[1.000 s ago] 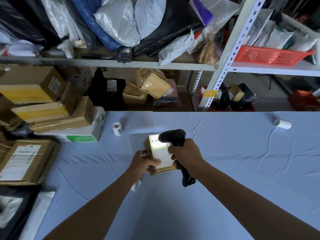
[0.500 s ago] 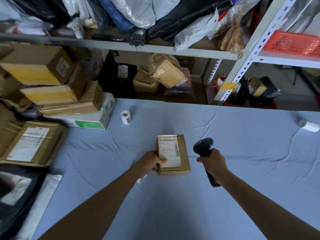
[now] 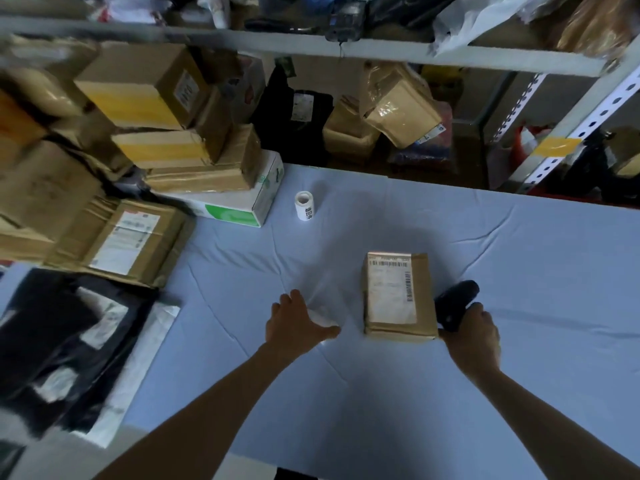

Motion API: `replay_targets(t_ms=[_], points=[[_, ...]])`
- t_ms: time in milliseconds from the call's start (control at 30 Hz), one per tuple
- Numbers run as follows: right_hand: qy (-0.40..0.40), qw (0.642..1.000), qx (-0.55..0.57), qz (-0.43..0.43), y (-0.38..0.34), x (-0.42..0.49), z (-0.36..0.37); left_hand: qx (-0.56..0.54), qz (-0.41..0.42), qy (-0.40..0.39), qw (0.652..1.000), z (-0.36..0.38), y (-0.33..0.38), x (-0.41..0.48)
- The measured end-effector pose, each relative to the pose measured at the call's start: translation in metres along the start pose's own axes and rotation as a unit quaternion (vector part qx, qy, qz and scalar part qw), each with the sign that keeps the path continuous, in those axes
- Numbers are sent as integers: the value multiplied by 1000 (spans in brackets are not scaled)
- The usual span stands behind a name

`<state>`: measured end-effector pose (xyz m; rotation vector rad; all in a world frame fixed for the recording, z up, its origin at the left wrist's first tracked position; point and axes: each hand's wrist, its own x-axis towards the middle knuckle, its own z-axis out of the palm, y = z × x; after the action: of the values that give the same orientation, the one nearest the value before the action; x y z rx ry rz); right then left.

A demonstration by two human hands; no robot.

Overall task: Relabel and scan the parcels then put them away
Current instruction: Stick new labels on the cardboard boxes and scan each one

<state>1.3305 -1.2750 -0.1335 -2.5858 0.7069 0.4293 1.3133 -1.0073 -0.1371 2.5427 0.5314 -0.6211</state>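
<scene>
Since the parcel (image 3: pixel 401 296) is a small taped cardboard box lying flat on the table (image 3: pixel 519 271), label (image 3: pixel 388 289) up and free of both hands, I'd expect it to be light, stiff enough to keep its shape under a squeeze, and a little slick where tape covers the card. I'd take it across its two long sides, thumb on one and fingers on the other, keeping off the barcode so the print doesn't crease. Nothing about it looks fragile from here, though I can't tell what is inside. I see the left hand (image 3: pixel 294 323) palm down, apart from the parcel on its left, fingers straight and slightly fanned, thumb swung out toward the box. It grips nothing, but lies over a white scrap (image 3: pixel 323 318) of paper, and I can't tell whether it presses on that or hovers just above. I see the right hand (image 3: pixel 476 336) just beside the parcel's near right corner, fingers wrapped round the grip of the black scanner (image 3: pixel 455 303), whose head lies along the box's right side, close or touching, I can't say which. Both forearms reach in from the bottom edge, angled toward the middle.
</scene>
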Motion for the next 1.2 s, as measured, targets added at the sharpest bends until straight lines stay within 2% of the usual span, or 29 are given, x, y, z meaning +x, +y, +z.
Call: replay_targets(t_ms=[167, 233, 300, 367, 433, 533, 633, 667, 733, 800, 867, 967, 1033, 1133, 1200], points=[[-27, 998, -39, 30, -11, -4, -18, -53, 13, 23, 998, 7, -8, 1], [-1, 999, -31, 25, -19, -9, -33, -84, 43, 51, 994, -1, -6, -1], [78, 996, 7, -39, -34, -16, -49, -114, 82, 82, 987, -18, 2, -5], [130, 976, 101, -141, -60, -29, -69, -164, 143, 100, 971, -36, 12, -9], [71, 955, 186, -218, -92, -44, -85, -207, 216, 92, 950, -54, 24, -15], [-92, 935, 193, -283, -128, -61, -93, -249, 304, 68, 917, -80, 41, -29], [-220, 897, 305, -232, -144, -75, -94, -297, 329, 61, 894, -94, 54, -36], [-235, 888, 336, -207, -146, -79, -94, -328, 322, 56, 887, -97, 56, -37], [-202, 900, 333, -197, -145, -82, -93, -391, 292, 28, 872, -103, 59, -37], [-152, 914, 303, -222, -140, -81, -95, -451, 259, -19, 854, -109, 60, -39], [-122, 910, 280, -282, -136, -82, -101, -476, 248, -45, 843, -113, 60, -42], [-107, 895, 248, -356, -135, -83, -104, -462, 268, -36, 844, -110, 59, -45], [-122, 897, 262, -334, -138, -87, -104, -449, 277, -15, 850, -109, 58, -47], [-129, 919, 254, -271, -140, -91, -102, -409, 321, 20, 854, -106, 57, -49], [-173, 920, 275, -220, -140, -95, -101, -389, 354, 42, 849, -103, 56, -53]])
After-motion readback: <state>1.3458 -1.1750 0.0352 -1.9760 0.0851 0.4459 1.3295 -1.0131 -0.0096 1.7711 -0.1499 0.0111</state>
